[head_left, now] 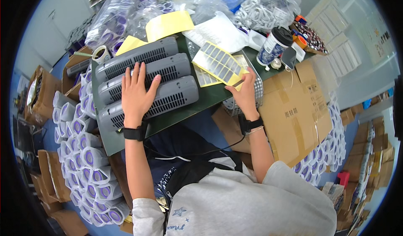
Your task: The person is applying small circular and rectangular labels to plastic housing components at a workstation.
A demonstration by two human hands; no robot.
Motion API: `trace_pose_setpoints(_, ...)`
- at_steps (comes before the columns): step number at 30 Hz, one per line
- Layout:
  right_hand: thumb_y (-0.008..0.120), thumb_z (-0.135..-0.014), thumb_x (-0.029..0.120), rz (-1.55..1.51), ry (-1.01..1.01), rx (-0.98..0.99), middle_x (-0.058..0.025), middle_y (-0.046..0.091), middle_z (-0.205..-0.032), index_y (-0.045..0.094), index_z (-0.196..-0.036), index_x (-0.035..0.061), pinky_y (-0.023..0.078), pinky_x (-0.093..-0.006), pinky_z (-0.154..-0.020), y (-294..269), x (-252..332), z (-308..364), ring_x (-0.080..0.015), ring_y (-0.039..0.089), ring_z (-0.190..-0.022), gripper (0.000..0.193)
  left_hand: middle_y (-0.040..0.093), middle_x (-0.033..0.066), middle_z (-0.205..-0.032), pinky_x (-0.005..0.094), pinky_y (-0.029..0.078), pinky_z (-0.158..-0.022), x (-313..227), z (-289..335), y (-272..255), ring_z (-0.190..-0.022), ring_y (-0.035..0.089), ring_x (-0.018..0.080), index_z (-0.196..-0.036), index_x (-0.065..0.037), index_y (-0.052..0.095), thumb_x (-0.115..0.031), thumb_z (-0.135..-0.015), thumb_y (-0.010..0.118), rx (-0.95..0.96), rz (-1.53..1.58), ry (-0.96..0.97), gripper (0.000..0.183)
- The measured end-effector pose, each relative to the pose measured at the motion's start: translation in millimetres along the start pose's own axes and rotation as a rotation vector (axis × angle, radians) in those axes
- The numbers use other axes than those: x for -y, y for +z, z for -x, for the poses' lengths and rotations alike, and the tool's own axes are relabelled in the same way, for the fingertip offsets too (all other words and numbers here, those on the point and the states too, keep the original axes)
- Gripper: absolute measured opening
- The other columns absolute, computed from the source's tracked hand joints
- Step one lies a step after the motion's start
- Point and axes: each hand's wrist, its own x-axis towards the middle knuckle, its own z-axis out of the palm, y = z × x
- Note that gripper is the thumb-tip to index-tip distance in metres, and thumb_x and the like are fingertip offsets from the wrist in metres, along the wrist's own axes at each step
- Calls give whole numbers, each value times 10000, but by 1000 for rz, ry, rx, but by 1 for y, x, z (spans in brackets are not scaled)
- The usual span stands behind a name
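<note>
Three grey slotted housings (pixel 174 69) lie side by side on the green desk (pixel 174 115), toward its left; long axes parallel, running from near left up to far right. Left hand (pixel 139 91) unclenched, fingers spread, laid across the middle and nearest housings. At least two label sheets right of them; the upper sheet (pixel 219 59) slants from far left to near right, its near-right corner pinched by the right hand (pixel 244 91). One lidded tumbler (pixel 272 49) beyond.
</note>
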Motion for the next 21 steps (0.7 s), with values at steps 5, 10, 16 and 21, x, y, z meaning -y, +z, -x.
trace_pose_setpoints(5, 692, -744, 44, -97, -230, 69, -230, 275, -1418, 423, -998, 46, 278, -531, -1060, -8, 74, -25, -482, 238, -1338, 370, 419, 151, -1443, 449, 212, -1140, 3, 1, 9, -1365, 310, 377, -1390, -55, 442, -530, -902, 488, -87, -7, 68, 682)
trace_pose_setpoints(10, 560, -739, 6, -32, -608, 238, -190, 348, -1406, 524, -969, 72, 216, -562, -1095, 26, 169, -57, -457, 208, -1371, 242, 419, 161, -1442, 450, 205, -1143, 7, 2, 4, -1362, 318, 377, -1388, -39, 437, -507, -901, 490, -107, -9, 77, 677)
trace_pose_setpoints(16, 713, -836, 218, -787, -9, 553, -49, 701, -983, 698, -1059, 30, 458, -291, -865, 108, 207, -125, -170, 626, -949, 291, 305, 207, -1498, 454, 165, -1153, 15, -1, 10, -1405, 232, 383, -1434, 13, 325, -483, -930, 474, 7, 32, 24, 722)
trace_pose_setpoints(21, 699, -838, 222, -779, 272, 709, -30, 708, -980, 716, -1022, 64, 444, -265, -757, 156, 200, -158, -118, 625, -925, 244, 512, 261, -1301, 413, 387, -1015, 28, -52, -72, -1216, 490, 397, -1325, -25, 469, -348, -954, 452, 713, 155, -80, 492)
